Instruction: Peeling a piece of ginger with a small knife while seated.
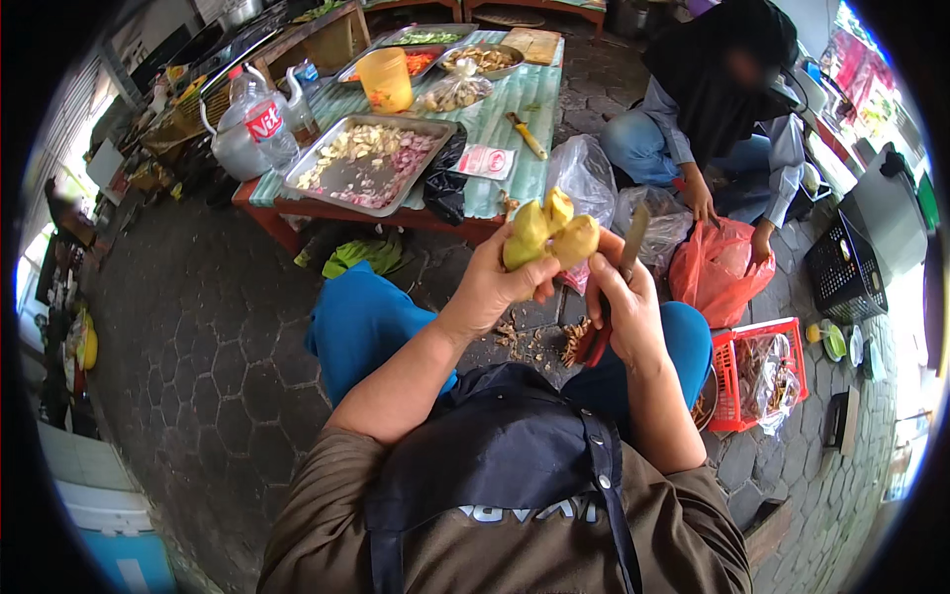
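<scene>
A knobbly, mostly peeled yellowish root (528,236), which looks like ginger, is gripped in my left hand (496,278) above my knees. My right hand (631,308) is closed around a knife (634,241). Its blade points up and away, and its red handle (592,343) sticks out below the palm. Fingers of the right hand reach behind the root's right lobe; whether they touch it is hard to tell. Brown peelings (512,338) lie on the paving between my knees.
Ahead stands a low table (531,96) with a metal tray (356,200) of chopped shallots and garlic, a yellow-handled knife (527,135) and a plastic container (384,80). At right, a person (712,111) handles a red plastic bag (720,271), near a red basket (726,382).
</scene>
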The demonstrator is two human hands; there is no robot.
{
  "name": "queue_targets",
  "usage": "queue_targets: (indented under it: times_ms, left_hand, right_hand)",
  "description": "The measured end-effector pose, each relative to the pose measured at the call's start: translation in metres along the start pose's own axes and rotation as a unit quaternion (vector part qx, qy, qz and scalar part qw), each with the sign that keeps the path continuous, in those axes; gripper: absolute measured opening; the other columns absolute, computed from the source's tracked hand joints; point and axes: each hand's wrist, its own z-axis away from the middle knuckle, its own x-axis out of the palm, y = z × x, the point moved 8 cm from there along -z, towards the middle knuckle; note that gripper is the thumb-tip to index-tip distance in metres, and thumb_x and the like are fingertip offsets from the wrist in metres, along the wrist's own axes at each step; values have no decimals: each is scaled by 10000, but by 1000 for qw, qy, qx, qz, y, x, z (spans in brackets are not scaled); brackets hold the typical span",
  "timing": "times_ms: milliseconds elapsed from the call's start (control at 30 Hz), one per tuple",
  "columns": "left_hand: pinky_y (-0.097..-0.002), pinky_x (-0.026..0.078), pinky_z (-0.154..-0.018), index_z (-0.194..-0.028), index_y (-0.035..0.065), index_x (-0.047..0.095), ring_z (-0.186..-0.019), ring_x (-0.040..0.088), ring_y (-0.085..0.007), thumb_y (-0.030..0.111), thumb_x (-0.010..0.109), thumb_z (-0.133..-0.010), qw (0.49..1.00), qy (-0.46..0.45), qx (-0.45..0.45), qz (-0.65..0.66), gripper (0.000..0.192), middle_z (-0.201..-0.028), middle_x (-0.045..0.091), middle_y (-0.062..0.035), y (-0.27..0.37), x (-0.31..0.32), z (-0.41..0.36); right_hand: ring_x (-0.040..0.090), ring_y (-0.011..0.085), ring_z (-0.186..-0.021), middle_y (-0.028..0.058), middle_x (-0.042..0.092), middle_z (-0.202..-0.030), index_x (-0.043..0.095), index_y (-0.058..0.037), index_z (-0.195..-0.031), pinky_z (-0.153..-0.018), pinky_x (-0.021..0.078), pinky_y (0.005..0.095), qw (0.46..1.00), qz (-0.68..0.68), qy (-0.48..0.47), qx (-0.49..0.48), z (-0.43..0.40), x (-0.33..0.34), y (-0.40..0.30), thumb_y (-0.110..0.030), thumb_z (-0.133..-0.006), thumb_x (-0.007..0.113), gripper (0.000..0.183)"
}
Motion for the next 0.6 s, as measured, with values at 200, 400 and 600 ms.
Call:
queue_targets:
  times_ms: [200,400,600]
  left_hand:
    - [-201,476,-613,-1189,10,523,-688,559,-55,143,723,-860,976,122,44,-173,407,-901,611,-15,11,-43,9]
    - [-194,467,-588,-1164,13,538,-671,548,-43,147,739,-850,952,159,51,-255,396,-878,604,-2,12,-59,13]
    - [-190,465,-586,-1146,13,544,-681,546,-43,149,743,-845,954,158,39,-253,385,-875,601,-1,10,-59,18]
  right_hand:
    - [484,93,-510,53,557,-821,370,-48,-1415,-474,406,233,980,195,27,22,-13,6,1,-265,-1000,485,483]
    - [647,362,-975,162,632,-1159,360,-175,-1429,-786,517,431,867,479,30,-136,-5,36,-13,-365,-971,501,516]
    - [665,349,-893,149,645,-1132,363,-207,-1436,-715,526,429,838,531,30,-122,-5,41,-7,-309,-943,533,531]
